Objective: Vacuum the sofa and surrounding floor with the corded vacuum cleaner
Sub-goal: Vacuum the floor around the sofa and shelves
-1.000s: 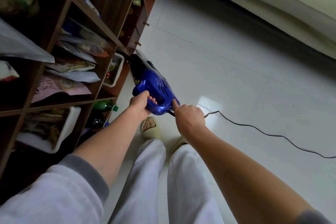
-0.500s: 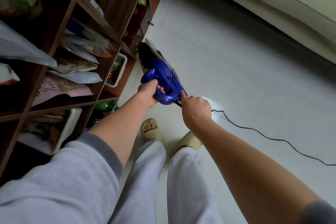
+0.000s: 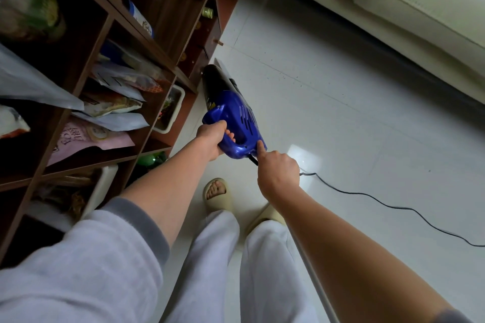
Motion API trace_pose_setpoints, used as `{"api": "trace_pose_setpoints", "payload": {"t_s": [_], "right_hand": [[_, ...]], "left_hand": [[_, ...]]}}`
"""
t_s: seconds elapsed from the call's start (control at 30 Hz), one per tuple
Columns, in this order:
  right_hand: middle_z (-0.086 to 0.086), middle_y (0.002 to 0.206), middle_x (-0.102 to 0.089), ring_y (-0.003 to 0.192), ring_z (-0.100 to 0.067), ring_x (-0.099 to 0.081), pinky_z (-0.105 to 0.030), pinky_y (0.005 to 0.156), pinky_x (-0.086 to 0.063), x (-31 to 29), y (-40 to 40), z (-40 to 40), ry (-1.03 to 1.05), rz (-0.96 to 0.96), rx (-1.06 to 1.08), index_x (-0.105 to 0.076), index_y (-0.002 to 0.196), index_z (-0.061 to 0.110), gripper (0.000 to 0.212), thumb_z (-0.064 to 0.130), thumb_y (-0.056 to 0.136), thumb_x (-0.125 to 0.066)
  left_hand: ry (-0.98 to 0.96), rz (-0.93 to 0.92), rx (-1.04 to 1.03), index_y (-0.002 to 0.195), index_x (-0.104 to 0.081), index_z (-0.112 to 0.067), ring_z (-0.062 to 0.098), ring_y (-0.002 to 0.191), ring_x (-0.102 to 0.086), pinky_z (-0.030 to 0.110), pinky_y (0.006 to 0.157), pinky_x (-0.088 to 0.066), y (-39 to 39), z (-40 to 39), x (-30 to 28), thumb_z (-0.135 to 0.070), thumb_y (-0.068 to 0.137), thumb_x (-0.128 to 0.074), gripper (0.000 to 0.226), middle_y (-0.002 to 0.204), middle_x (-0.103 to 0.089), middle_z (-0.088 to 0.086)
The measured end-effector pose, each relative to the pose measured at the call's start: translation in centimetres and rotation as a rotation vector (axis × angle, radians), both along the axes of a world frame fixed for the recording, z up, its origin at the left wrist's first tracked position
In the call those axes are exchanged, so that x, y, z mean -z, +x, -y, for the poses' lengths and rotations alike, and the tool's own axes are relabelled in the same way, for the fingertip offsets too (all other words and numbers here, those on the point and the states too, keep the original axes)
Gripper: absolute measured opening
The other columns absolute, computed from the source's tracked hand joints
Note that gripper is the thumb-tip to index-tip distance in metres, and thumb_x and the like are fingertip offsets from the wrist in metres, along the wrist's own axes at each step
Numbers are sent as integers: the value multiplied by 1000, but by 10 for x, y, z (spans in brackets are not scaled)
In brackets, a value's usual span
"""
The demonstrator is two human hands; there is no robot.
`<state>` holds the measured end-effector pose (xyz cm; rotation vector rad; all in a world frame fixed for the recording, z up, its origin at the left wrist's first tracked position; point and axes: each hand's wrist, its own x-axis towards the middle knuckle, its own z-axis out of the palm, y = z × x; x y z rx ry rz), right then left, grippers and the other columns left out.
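Beside the shelf, both hands grip the vacuum cleaner and its cord.

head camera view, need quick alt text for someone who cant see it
A person's left hand grips the handle of a blue handheld vacuum pointed at the white tile floor beside a wooden shelf unit. The right hand holds its black cord at the vacuum's rear, forefinger against the body; a cream sofa sits upper right.

1. shelf unit stands left, sofa far right.
2. vacuum cleaner lies between them, nearer the shelf unit.
3. cord trails right across the floor.
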<state>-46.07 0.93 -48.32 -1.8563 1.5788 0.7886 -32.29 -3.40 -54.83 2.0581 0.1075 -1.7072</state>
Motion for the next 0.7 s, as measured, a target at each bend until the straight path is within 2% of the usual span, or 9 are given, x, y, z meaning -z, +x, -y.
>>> {"api": "trace_pose_setpoints", "payload": {"t_s": [0.1, 0.27, 0.5, 0.7], "right_hand": [[-5, 93, -55, 80, -26, -51, -32, 62, -37, 8, -1, 14, -28, -18, 28, -19, 149, 18, 66, 3, 90, -45], [-6, 108, -61, 96, -28, -60, -32, 64, -39, 26, 3, 29, -52, -6, 91, -21, 148, 18, 66, 2, 89, -45], [-6, 102, -62, 84, -27, -55, -32, 64, -40, 43, 10, 46, -88, 19, 159, -24, 145, 17, 65, 1, 87, -49], [-5, 101, -61, 93, -27, -59, -32, 64, -39, 58, 17, 66, -90, 27, 198, -20, 148, 17, 74, 1, 84, -54]], "left_hand": [[-24, 9, 9, 80, -54, -7, 14, 67, -56, 28, 70, -52, -4, 16, 6, -3, 90, -47, 13, 73, -55, 5], [-67, 26, 59, 81, -54, -9, 13, 63, -55, 26, 64, -51, -5, 42, 19, -7, 93, -46, 15, 70, -54, 3], [-82, 34, 99, 79, -53, -10, 12, 63, -55, 23, 59, -49, -1, 67, 31, -9, 95, -48, 17, 71, -54, 2], [-118, 39, 142, 88, -54, -8, 12, 67, -57, 25, 67, -50, 2, 93, 42, -11, 97, -49, 11, 75, -55, 2]]}}
